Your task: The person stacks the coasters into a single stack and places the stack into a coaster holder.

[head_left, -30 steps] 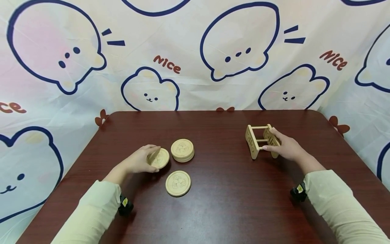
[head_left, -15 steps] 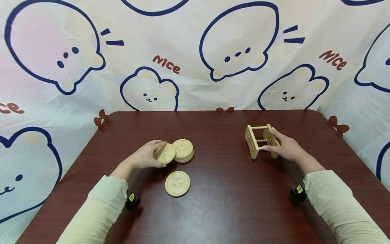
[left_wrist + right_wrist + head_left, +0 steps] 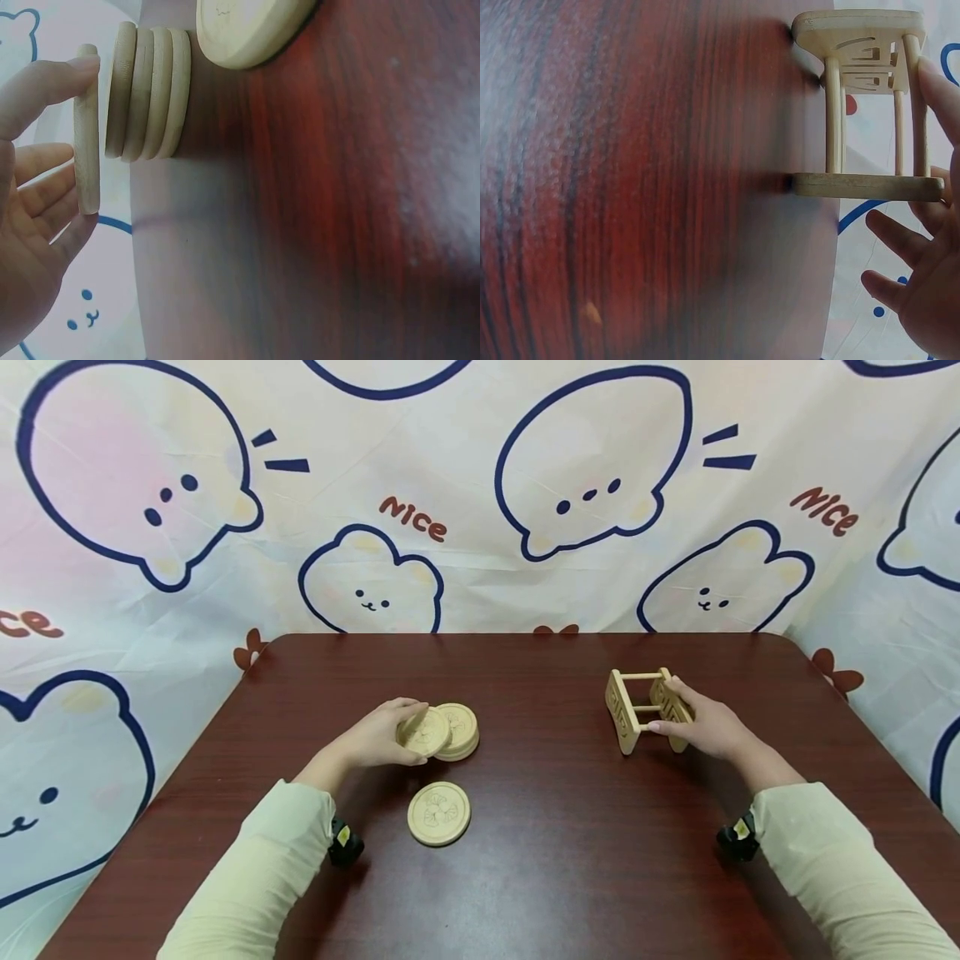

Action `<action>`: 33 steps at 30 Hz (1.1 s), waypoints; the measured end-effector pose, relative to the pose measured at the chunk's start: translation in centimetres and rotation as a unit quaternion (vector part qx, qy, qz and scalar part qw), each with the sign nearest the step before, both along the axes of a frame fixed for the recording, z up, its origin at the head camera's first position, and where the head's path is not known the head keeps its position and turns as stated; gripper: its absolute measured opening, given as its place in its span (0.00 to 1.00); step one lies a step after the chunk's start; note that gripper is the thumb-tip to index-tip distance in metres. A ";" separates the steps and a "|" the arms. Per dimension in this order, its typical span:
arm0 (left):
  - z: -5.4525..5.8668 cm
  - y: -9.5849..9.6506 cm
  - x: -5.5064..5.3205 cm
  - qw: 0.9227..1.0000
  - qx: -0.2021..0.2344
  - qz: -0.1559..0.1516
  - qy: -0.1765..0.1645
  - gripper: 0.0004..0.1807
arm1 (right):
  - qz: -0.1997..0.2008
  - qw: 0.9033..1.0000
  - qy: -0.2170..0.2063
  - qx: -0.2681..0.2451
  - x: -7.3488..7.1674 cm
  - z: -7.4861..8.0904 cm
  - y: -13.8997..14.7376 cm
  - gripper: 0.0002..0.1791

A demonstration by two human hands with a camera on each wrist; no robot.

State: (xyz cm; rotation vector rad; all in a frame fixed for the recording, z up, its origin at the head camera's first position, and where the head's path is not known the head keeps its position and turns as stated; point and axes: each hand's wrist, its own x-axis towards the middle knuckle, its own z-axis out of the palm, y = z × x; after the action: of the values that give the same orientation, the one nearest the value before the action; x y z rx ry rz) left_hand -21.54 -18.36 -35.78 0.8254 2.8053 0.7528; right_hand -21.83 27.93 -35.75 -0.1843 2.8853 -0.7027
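Observation:
My left hand (image 3: 375, 737) pinches a round wooden coaster (image 3: 424, 732) by its edges, thumb on the near side and fingers on the far side. Engraved lines mark its face. In the left wrist view that coaster (image 3: 88, 135) is just above a stack of several like it (image 3: 150, 94), with a narrow gap between. Nearer the front, a single coaster (image 3: 438, 814) lies flat on the table. At the right, a small wooden rack (image 3: 622, 717) with cut-out side panels and round rods stands upright. My right hand (image 3: 708, 722) holds its right side, thumb at the front rod (image 3: 916, 112).
The dark red-brown table (image 3: 570, 877) carries all of these things. Behind it hangs a pale cloth (image 3: 480, 510) printed with cartoon bears. Each wrist wears a black device, such as the one on the left wrist (image 3: 345, 843).
The left hand has carried its coaster right and away from me, from beside the stack to over its left part. The right hand and the rack have stayed in place.

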 end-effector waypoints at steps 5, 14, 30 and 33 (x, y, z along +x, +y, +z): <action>0.1 0.5 -0.5 1.000 -0.001 -0.004 -0.005 0.44 | 0.001 1.000 0.004 0.000 0.0 0.1 0.1 0.54; 0.1 1.2 -0.9 1.000 0.000 -0.001 -0.013 0.43 | 0.000 1.000 -0.002 -0.001 -0.2 0.0 0.0 0.54; 0.4 2.7 -1.9 1.000 -0.019 -0.011 -0.013 0.43 | -0.004 1.000 -0.002 0.002 -0.2 -0.2 0.1 0.55; 0.3 2.8 -2.1 1.000 -0.018 -0.015 -0.014 0.43 | -0.004 1.000 -0.002 0.003 -0.1 -0.2 0.0 0.55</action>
State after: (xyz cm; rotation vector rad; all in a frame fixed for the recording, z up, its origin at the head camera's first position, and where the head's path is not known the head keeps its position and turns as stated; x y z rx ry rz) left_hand -23.63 -15.57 -35.52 0.8419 2.7679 0.7003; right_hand -21.92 27.97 -35.98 -0.1689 2.8852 -0.6959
